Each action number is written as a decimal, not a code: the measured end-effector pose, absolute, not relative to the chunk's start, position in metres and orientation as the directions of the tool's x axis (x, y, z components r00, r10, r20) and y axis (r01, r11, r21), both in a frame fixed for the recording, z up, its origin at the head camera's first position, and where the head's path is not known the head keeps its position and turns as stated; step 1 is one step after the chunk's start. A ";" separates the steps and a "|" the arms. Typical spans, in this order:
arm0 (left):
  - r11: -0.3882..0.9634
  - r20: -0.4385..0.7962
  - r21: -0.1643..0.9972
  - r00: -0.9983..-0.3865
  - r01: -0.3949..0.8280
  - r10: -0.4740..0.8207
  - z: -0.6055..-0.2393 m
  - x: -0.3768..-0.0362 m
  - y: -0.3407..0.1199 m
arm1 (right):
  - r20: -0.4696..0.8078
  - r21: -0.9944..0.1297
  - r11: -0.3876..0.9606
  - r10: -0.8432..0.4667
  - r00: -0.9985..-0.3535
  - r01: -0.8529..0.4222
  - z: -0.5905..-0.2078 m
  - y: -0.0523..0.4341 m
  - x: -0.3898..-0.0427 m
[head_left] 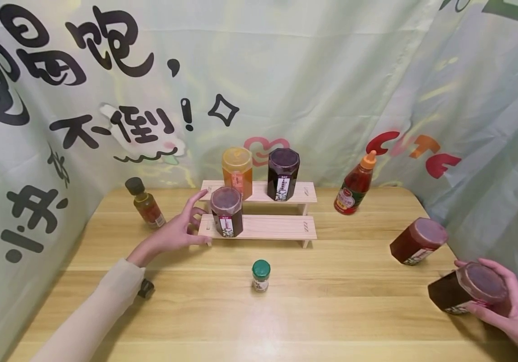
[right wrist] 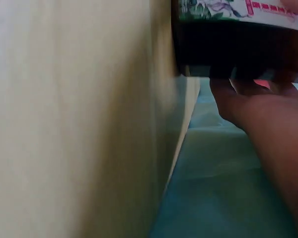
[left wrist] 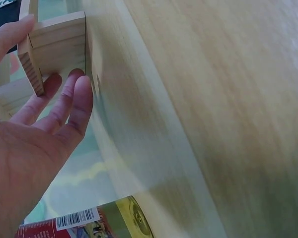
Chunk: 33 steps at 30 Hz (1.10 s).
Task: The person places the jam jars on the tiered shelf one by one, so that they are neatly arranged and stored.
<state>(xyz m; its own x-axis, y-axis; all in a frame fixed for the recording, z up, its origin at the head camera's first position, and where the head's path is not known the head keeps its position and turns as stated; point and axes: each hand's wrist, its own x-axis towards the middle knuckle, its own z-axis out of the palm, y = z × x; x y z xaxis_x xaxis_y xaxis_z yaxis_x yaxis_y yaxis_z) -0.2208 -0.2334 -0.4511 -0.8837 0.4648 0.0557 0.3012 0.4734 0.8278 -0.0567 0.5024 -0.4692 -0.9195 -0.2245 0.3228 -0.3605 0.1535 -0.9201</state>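
Observation:
My left hand [head_left: 182,229] rests open against the left end of the lower step of a two-step wooden rack [head_left: 268,227]; the left wrist view shows its straight fingers [left wrist: 64,106] touching the rack's end [left wrist: 54,47]. A dark red-lidded jar [head_left: 226,211] stands on that lower step just right of the hand. An orange jar [head_left: 237,171] and a dark purple jar [head_left: 283,173] stand on the upper step. My right hand [head_left: 508,301] grips a dark jar [head_left: 469,289] lying tilted at the table's right edge; the right wrist view shows that jar's label [right wrist: 238,10] close up.
Another dark red jar [head_left: 417,241] lies tilted near the right hand. A red sauce bottle [head_left: 354,188] leans at the back right, a small oil bottle [head_left: 146,203] at the back left. A green-capped spice jar [head_left: 261,275] stands mid-table. Printed cloth curtains surround the wooden table [head_left: 331,311].

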 end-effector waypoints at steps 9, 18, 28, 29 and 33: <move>0.475 0.055 0.828 -0.885 0.299 0.462 -0.454 -0.221 -0.235 | 0.316 -0.935 0.122 -0.137 -0.939 -0.333 -0.473 0.506 -0.054; 0.479 0.064 0.822 -0.887 0.307 0.458 -0.455 -0.222 -0.236 | 0.230 -0.867 0.438 -0.066 -0.971 -0.235 -0.461 0.484 -0.050; 0.472 0.054 0.831 -0.886 0.296 0.461 -0.452 -0.223 -0.235 | 0.299 -0.759 0.586 -0.073 -0.952 -0.283 -0.446 0.443 -0.054; 0.468 0.055 0.833 -0.886 0.295 0.460 -0.452 -0.223 -0.235 | 0.308 -0.757 0.585 -0.073 -0.949 -0.291 -0.444 0.439 -0.055; 0.458 0.069 0.836 -0.886 0.302 0.458 -0.451 -0.222 -0.236 | 0.334 -0.747 0.582 -0.090 -0.938 -0.322 -0.439 0.421 -0.061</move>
